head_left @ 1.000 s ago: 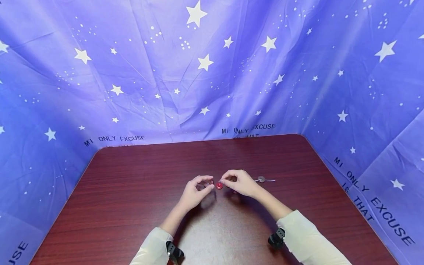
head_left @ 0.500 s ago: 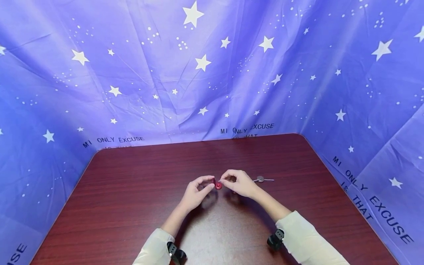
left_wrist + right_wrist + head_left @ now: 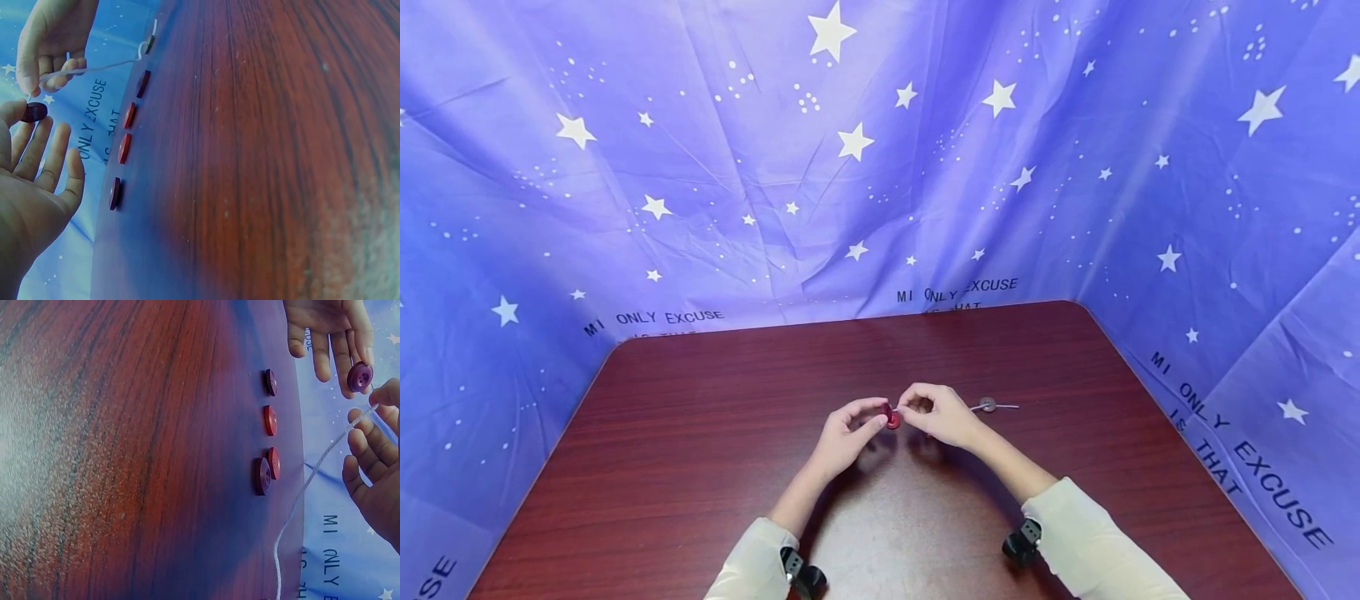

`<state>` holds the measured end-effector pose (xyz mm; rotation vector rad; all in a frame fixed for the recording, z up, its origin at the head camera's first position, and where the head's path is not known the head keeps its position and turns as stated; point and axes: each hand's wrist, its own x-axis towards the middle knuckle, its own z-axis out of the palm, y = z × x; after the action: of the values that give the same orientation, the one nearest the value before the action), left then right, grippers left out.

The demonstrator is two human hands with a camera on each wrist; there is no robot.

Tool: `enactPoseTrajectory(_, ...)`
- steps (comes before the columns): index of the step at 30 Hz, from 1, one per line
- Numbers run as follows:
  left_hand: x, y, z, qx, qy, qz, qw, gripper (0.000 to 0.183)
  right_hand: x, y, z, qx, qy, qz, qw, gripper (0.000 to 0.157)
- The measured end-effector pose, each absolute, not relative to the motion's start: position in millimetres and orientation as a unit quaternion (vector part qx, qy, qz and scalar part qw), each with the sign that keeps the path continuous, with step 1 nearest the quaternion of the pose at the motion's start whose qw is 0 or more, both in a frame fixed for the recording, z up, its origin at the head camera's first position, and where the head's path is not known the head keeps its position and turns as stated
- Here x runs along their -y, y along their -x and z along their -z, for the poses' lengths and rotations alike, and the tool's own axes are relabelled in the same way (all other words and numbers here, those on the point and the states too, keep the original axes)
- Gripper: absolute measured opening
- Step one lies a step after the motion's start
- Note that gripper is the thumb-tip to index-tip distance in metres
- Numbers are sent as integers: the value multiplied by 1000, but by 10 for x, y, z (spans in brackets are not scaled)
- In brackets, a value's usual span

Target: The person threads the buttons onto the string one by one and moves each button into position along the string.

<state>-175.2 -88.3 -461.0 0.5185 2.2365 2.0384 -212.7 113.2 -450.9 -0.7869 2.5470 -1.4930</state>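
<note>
My left hand [image 3: 842, 435] pinches a dark red button [image 3: 360, 377] between thumb and finger, held up off the table; its other fingers are spread in the left wrist view. Close beside it, my right hand [image 3: 947, 417] pinches a white string [image 3: 325, 453] near its end, right by the button's edge. Whether the tip has entered a hole I cannot tell. From the right hand the string runs down to a greyish button [image 3: 988, 404] lying on the table, with a short tail beyond it. Below the hands lies a red button [image 3: 893, 421].
Several loose buttons lie in a rough row on the brown wooden table [image 3: 700, 417], among them a bright red one [image 3: 270, 420], a dark one [image 3: 270, 382] and a purplish one [image 3: 262, 476]. A blue star-patterned curtain [image 3: 775, 167] borders the table behind and at the sides.
My left hand has moved slightly right with the dark red button, narrowing the gap to the string end. The right hand keeps its pinch almost in place. The head view has shifted a little.
</note>
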Motion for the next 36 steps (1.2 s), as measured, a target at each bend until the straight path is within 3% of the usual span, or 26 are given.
enactPoseTrajectory(16,865,1744,4582,-727,-160,-666,49,33,-1100,2113,4524,-844,257,469,34,13)
enactPoseTrajectory(24,859,1734,4576,-728,-157,-666,46,32,-1090,2103,4536,-841,264,471,31,7)
enactPoseTrajectory(36,854,1730,4585,-728,-153,-666,44,31,-1072,2091,4545,-839,268,472,35,11)
